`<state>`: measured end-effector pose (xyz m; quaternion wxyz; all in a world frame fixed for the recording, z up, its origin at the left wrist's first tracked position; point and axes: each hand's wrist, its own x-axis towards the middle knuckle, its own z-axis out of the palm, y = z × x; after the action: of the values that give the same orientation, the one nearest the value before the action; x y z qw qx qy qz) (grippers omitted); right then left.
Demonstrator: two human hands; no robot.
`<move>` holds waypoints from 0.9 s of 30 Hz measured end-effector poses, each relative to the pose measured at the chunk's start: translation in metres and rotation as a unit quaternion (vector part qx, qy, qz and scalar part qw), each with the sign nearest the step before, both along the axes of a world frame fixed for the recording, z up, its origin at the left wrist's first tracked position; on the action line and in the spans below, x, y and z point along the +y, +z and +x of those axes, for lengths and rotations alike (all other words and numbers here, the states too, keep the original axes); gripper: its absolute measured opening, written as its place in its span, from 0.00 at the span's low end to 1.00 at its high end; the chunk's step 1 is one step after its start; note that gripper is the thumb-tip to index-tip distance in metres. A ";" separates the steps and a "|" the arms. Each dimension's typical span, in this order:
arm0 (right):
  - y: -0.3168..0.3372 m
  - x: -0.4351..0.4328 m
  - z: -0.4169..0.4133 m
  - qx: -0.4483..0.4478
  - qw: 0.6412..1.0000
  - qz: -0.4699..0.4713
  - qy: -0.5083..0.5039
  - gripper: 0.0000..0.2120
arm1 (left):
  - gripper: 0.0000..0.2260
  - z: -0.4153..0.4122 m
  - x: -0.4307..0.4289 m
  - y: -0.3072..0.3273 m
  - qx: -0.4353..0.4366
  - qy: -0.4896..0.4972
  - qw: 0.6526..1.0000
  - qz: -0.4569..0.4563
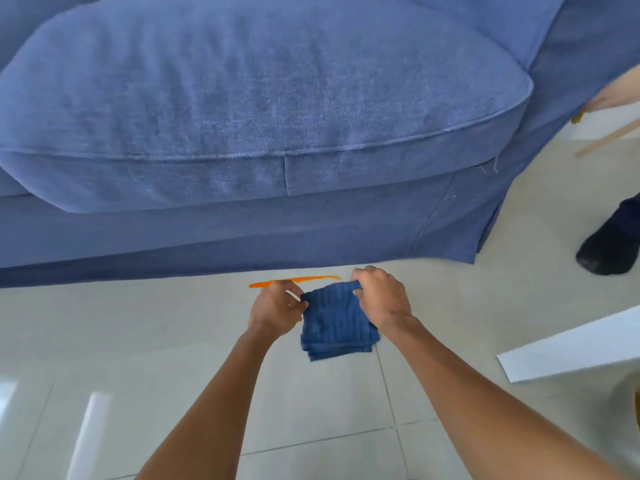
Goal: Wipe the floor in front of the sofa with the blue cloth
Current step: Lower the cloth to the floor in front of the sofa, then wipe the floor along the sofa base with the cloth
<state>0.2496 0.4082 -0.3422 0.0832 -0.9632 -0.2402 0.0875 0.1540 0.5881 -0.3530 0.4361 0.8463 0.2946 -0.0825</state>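
A folded dark blue cloth (334,322) hangs between my hands just above the pale tiled floor (138,341), close to the sofa's skirt. My left hand (277,308) pinches its upper left corner. Gripping the upper right corner is my right hand (381,297). The blue sofa (242,116) fills the top of the view, its skirt reaching the floor. An orange streak (294,280) lies on the tiles right in front of the sofa, just beyond my hands.
Another person's dark shoe (606,251) stands on the floor at the right, past the sofa's corner. A white flat board (571,351) juts in from the right edge. Light wooden legs (609,136) show at the upper right.
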 end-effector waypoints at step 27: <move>-0.135 0.053 -0.008 -0.015 1.000 0.013 -0.002 0.36 | 0.38 -0.041 0.075 -0.114 -0.018 -0.040 0.953 0.300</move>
<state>0.2413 0.4607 -0.4770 0.0919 -0.9637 -0.2408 0.0696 0.1131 0.6635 -0.4671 0.1636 0.9506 0.2635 0.0075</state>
